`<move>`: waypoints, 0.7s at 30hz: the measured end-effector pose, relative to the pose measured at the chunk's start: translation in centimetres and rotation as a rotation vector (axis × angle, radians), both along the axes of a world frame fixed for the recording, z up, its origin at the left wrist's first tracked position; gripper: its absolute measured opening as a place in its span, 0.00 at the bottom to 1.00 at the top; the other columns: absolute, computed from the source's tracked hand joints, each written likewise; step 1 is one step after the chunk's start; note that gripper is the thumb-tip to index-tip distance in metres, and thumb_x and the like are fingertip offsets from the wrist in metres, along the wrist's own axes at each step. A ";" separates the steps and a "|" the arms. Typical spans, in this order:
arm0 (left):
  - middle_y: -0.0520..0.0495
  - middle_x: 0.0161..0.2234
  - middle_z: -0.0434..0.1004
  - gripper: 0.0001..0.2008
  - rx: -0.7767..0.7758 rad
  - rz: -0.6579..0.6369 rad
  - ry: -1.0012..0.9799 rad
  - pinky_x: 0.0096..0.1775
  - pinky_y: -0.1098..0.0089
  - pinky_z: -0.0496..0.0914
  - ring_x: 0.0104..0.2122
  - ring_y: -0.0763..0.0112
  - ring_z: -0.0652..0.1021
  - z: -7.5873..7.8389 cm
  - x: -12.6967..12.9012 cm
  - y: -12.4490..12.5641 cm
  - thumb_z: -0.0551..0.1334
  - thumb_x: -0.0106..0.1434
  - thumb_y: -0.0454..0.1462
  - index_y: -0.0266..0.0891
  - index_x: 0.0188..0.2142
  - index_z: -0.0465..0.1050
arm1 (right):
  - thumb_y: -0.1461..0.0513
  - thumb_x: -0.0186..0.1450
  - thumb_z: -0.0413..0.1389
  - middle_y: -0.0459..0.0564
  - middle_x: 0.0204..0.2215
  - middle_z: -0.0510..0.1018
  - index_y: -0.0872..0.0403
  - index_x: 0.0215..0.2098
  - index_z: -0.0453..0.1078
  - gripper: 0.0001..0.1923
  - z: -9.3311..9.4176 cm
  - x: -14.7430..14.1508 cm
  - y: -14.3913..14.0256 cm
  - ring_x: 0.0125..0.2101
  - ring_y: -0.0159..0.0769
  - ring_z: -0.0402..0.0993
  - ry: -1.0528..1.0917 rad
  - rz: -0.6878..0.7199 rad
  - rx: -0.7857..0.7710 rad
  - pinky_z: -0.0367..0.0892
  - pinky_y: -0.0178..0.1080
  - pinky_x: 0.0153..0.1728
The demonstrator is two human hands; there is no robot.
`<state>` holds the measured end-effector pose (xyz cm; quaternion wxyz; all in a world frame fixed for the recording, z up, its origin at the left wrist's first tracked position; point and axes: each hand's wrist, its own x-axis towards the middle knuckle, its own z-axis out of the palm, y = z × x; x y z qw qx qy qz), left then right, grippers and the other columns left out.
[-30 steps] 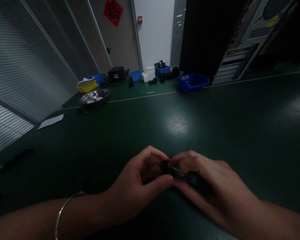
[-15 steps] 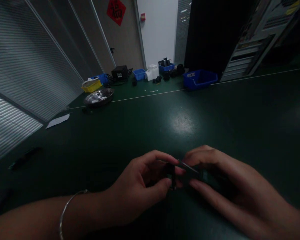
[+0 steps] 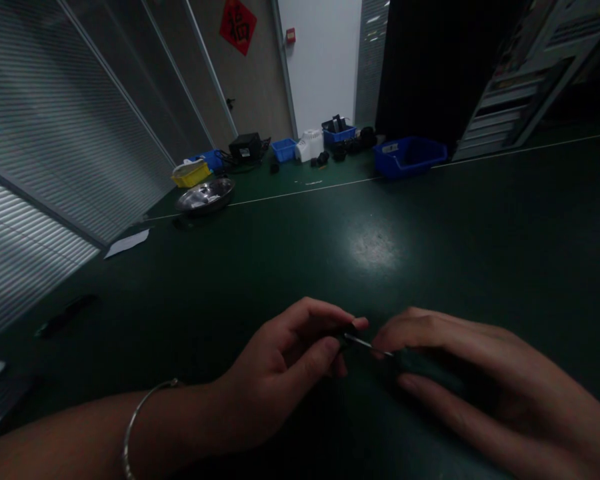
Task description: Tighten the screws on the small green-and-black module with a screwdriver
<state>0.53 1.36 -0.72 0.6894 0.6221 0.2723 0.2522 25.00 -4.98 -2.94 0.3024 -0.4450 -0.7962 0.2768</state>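
My left hand (image 3: 285, 367) is closed on a small dark part (image 3: 347, 332), pinched between thumb and fingers. Most of that part is hidden, and its kind is too dim to make out. My right hand (image 3: 480, 373) grips the dark green handle of a screwdriver (image 3: 371, 345). Its thin metal shaft points left, and the tip meets the small part or lies right in front of it. Both hands are above the near middle of the dark green table (image 3: 260, 267).
Along the back stand a metal bowl (image 3: 206, 197), a yellow bin (image 3: 191, 175), a white device (image 3: 310, 145) and a large blue bin (image 3: 410, 157). At left lie a paper sheet (image 3: 127, 243) and a dark slim object (image 3: 66, 315).
The screwdriver's shaft now shows clearly and reaches the small part, which has turned in my left fingers. My right hand has shifted slightly right and down. The view has swung slightly left.
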 end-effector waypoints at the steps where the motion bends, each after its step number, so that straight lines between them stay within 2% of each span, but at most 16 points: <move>1: 0.46 0.47 0.74 0.12 0.039 0.021 0.044 0.41 0.72 0.68 0.37 0.76 0.72 0.1 0.0 0.1 0.55 0.69 0.36 0.43 0.51 0.69 | 0.60 0.66 0.55 0.49 0.48 0.74 0.42 0.55 0.62 0.19 0.0 -0.1 0.1 0.47 0.40 0.74 -0.005 -0.010 0.002 0.74 0.39 0.47; 4: 0.46 0.41 0.75 0.14 0.140 0.060 0.143 0.40 0.71 0.68 0.36 0.74 0.73 0.5 -0.1 0.3 0.53 0.70 0.38 0.41 0.52 0.72 | 0.60 0.66 0.55 0.48 0.46 0.75 0.42 0.53 0.63 0.17 0.3 -0.4 0.4 0.46 0.39 0.75 -0.002 -0.039 0.005 0.74 0.38 0.45; 8: 0.43 0.49 0.72 0.14 0.195 0.036 0.137 0.43 0.69 0.70 0.42 0.69 0.74 0.5 -0.3 0.4 0.58 0.68 0.39 0.40 0.51 0.72 | 0.62 0.66 0.56 0.47 0.44 0.77 0.42 0.52 0.65 0.17 0.5 -0.7 0.8 0.44 0.39 0.76 0.022 -0.020 0.022 0.75 0.37 0.42; 12: 0.45 0.47 0.74 0.14 0.223 0.040 0.146 0.49 0.69 0.69 0.46 0.67 0.75 0.3 -0.2 0.4 0.63 0.64 0.35 0.40 0.49 0.73 | 0.62 0.64 0.57 0.47 0.44 0.76 0.43 0.53 0.64 0.19 0.7 -0.9 1.0 0.43 0.39 0.76 0.019 0.019 -0.026 0.75 0.37 0.42; 15: 0.47 0.46 0.77 0.13 0.171 0.074 0.122 0.51 0.69 0.69 0.48 0.69 0.76 0.2 0.0 0.3 0.63 0.64 0.33 0.41 0.48 0.73 | 0.62 0.65 0.56 0.46 0.44 0.76 0.42 0.54 0.63 0.19 1.0 -1.1 1.0 0.44 0.38 0.76 0.022 0.002 -0.061 0.74 0.37 0.43; 18: 0.49 0.45 0.79 0.11 0.094 0.111 0.097 0.49 0.71 0.71 0.46 0.70 0.77 0.2 0.1 0.3 0.64 0.63 0.32 0.41 0.46 0.73 | 0.60 0.67 0.54 0.44 0.43 0.76 0.41 0.51 0.65 0.15 1.3 -1.2 0.9 0.43 0.37 0.76 0.043 -0.011 -0.062 0.74 0.36 0.42; 21: 0.48 0.44 0.79 0.09 0.096 0.113 0.115 0.46 0.71 0.72 0.45 0.70 0.78 0.3 0.2 0.3 0.64 0.62 0.33 0.40 0.43 0.73 | 0.60 0.67 0.53 0.44 0.41 0.76 0.41 0.52 0.65 0.16 1.5 -1.1 0.8 0.42 0.37 0.76 0.035 -0.018 -0.060 0.74 0.36 0.41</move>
